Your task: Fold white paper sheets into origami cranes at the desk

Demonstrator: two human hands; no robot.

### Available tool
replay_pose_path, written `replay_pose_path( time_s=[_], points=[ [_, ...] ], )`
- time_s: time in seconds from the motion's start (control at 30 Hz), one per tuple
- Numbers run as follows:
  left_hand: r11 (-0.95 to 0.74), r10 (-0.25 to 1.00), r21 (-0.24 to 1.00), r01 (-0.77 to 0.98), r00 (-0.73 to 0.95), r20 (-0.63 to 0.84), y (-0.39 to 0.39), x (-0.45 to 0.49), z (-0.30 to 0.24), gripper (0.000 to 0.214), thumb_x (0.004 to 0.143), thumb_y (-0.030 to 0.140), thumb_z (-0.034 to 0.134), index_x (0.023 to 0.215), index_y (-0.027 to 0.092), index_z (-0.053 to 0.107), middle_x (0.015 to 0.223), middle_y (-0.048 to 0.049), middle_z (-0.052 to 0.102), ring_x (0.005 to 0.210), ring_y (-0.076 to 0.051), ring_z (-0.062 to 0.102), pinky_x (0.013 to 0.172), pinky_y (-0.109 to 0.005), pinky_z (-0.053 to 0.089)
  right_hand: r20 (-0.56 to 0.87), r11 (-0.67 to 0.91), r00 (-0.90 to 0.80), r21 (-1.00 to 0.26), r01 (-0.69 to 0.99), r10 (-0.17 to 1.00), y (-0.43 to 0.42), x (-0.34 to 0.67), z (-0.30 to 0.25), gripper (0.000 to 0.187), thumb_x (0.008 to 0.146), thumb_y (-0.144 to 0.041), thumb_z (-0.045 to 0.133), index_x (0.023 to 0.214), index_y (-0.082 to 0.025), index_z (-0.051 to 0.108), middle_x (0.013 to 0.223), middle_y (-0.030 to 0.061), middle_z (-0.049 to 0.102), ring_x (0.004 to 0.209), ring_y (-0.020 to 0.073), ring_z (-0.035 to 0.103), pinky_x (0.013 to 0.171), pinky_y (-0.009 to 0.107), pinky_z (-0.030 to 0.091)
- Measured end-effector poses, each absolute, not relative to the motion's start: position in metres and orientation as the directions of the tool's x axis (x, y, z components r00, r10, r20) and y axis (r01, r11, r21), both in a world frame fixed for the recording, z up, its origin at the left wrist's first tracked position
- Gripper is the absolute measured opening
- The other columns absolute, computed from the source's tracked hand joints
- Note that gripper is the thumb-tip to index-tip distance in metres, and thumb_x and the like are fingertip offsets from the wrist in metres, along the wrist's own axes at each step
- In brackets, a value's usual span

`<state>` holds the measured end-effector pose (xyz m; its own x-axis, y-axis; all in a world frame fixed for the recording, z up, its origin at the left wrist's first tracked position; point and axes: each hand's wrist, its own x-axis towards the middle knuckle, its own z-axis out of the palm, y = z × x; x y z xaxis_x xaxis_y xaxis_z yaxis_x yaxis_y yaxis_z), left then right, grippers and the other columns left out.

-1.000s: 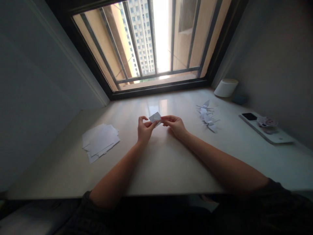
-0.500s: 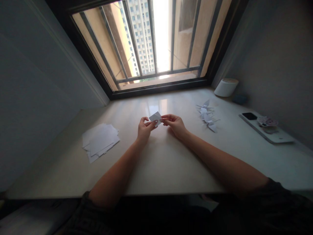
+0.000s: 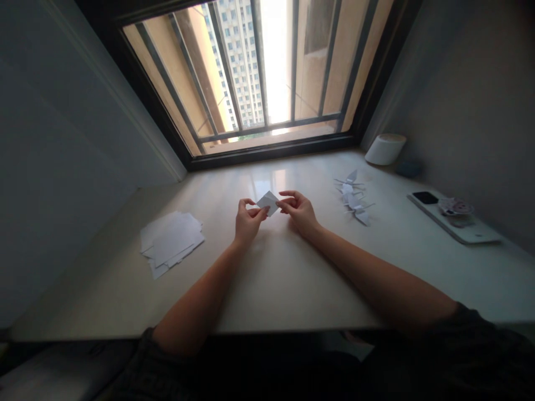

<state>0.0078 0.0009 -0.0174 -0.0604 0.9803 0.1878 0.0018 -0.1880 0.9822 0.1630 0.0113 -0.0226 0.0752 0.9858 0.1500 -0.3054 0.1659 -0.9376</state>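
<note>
A small folded square of white paper (image 3: 268,201) is held between my two hands above the white tabletop, with one corner pointing away from me. My left hand (image 3: 248,219) pinches its left and near side, thumb lying on top. At the right corner, the thumb and a finger of my right hand (image 3: 300,210) grip the paper, while the index finger is raised off it. The undersides of the paper and the fingers beneath it are hidden.
To the left lies a loose stack of white paper sheets (image 3: 173,240). Several folded paper cranes (image 3: 353,197) stand in a row on the right. Beyond them are a white phone (image 3: 468,231) and a white cylindrical object (image 3: 385,149). A barred window (image 3: 267,146) is behind the table (image 3: 292,289).
My right index finger has lifted away from the paper. The folded paper has shifted very slightly to the right; both hands still hold it.
</note>
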Motion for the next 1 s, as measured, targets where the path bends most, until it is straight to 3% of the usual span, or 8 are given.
replay_pose_path(
  time_s=[0.27,0.5,0.73,1.0],
  points=[
    [-0.251,0.968,0.967,-0.051,-0.029,0.249,-0.0003,0.0101,-0.0172,0.049,0.069,0.043,0.075,0.084,0.023,0.033,0.066,0.0028,0.069,0.063,-0.015,0.067,0.064,-0.025,0.050,0.152,0.123,-0.059,-0.934,-0.334,0.987,0.0088,0.1647,-0.0235,0.072,0.050,-0.038,0.087,0.114,-0.024,0.056,0.078,-0.0008,0.069,0.072,0.0170,0.064,0.072,0.033,0.051],
    [-0.270,0.963,0.961,-0.060,-0.021,0.270,-0.0022,0.0126,-0.0160,0.049,0.068,0.041,0.076,0.082,0.023,0.032,0.062,0.0055,0.066,0.058,-0.012,0.064,0.061,-0.022,0.048,0.142,0.124,-0.025,-0.926,-0.356,0.990,0.0111,0.1639,-0.0270,0.060,0.052,-0.037,0.086,0.104,-0.022,0.060,0.075,-0.0004,0.069,0.073,0.0180,0.065,0.075,0.035,0.052],
    [-0.237,0.971,0.968,-0.088,-0.056,0.233,0.0025,0.0120,-0.0167,0.051,0.067,0.042,0.076,0.081,0.023,0.031,0.063,0.0048,0.067,0.060,-0.013,0.065,0.063,-0.025,0.050,0.080,0.077,0.002,-0.949,-0.306,0.997,0.0110,0.1653,-0.0246,0.051,0.055,-0.039,0.084,0.098,-0.022,0.063,0.065,-0.0020,0.068,0.062,0.0160,0.062,0.061,0.030,0.048],
    [-0.180,0.982,0.977,-0.117,-0.072,0.172,0.0037,0.0093,-0.0151,0.055,0.062,0.043,0.079,0.082,0.024,0.031,0.063,0.0037,0.068,0.061,-0.015,0.066,0.063,-0.027,0.051,0.105,0.091,-0.032,-0.949,-0.302,0.994,0.0101,0.1660,-0.0219,0.051,0.060,-0.043,0.079,0.104,-0.021,0.064,0.070,0.0014,0.072,0.069,0.0178,0.066,0.070,0.033,0.047]
  ],
)
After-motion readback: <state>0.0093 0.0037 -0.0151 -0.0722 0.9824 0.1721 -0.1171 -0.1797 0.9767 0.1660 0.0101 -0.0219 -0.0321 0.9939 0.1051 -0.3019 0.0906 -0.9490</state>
